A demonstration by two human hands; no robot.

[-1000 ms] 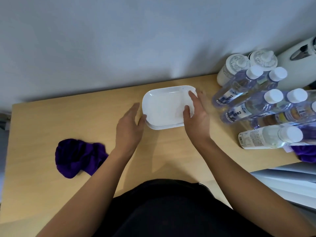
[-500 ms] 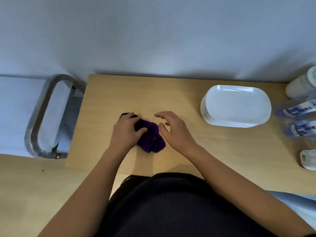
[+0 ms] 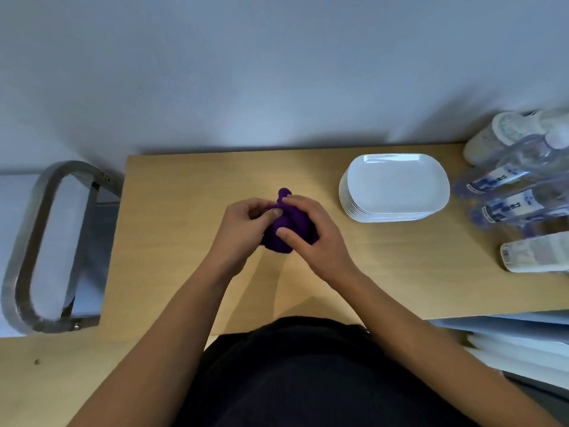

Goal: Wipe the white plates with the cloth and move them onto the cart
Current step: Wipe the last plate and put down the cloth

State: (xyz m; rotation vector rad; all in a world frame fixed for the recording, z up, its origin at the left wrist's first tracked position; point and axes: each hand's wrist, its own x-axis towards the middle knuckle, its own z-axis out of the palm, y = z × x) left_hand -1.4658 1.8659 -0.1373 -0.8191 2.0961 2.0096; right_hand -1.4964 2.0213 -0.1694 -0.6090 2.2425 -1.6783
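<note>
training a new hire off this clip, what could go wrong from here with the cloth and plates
1. The bottles crowd close beside the stack of white plates; reaching for the top plate could knock one over.
2. The cart sits past the table's left end and the stack lies near the right, so each plate crosses the table and might slip.
3. The left hand and right hand grip the purple cloth bunched up; a wad may wipe patchily.

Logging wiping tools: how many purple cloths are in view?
1. The purple cloth is gripped by the left hand and right hand over the table; the bottles at right could hide another.
</note>
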